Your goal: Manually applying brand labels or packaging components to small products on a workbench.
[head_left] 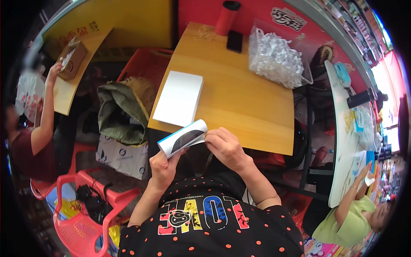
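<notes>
A white printed paper (182, 138) with a blue edge and a dark patch is curled over in front of me, at the table's near edge. It may be a sheet or a thin booklet; I cannot tell. My left hand (165, 169) grips it from below, with the thumb against its lower side. At its right end, my right hand (224, 147) pinches the edge between closed fingers. Just beyond lies a neat stack of white paper (179, 97) on the wooden table (239, 111).
Farther back stand a red tumbler (227, 19), a dark phone (234, 41) and a clear bag of white pieces (276, 58). Left are an open sack (122, 111) and a red chair (81, 227). People work at tables on both sides.
</notes>
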### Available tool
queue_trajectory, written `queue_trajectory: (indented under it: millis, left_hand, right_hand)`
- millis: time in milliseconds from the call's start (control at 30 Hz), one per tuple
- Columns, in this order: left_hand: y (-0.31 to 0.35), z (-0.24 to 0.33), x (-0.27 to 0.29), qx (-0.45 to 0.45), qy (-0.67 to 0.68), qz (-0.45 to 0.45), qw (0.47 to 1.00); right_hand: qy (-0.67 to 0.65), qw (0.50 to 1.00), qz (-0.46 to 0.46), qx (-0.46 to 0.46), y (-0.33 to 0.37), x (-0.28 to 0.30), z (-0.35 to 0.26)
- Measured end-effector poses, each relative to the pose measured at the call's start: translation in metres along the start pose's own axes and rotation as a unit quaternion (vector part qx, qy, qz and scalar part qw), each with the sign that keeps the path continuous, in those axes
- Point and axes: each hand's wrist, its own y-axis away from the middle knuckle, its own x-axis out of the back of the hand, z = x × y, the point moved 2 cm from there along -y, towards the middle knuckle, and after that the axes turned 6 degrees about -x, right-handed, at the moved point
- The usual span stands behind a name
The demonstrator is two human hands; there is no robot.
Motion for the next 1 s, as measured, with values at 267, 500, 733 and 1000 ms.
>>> queue_trajectory:
  millis: [267, 500, 733, 1000]
  left_hand:
    - [-0.009, 0.017, -0.012, 0.031, 0.031, 0.015, 0.999]
    - [-0.007, 0.020, -0.012, 0.030, 0.001, 0.015, 0.999]
    - [-0.004, 0.016, -0.012, 0.023, 0.014, 0.003, 1.000]
    - [0.000, 0.012, -0.009, -0.060, -0.070, 0.029, 0.995]
  right_hand:
    - [0.021, 0.998, -0.052, 0.035, -0.004, 0.001, 0.013]
    - [0.016, 0.998, -0.047, 0.032, -0.003, 0.001, 0.012]
    - [-0.003, 0.999, -0.030, 0.043, -0.004, 0.002, 0.007]
    - [-0.009, 0.999, -0.034, 0.005, -0.002, -0.005, 0.010]
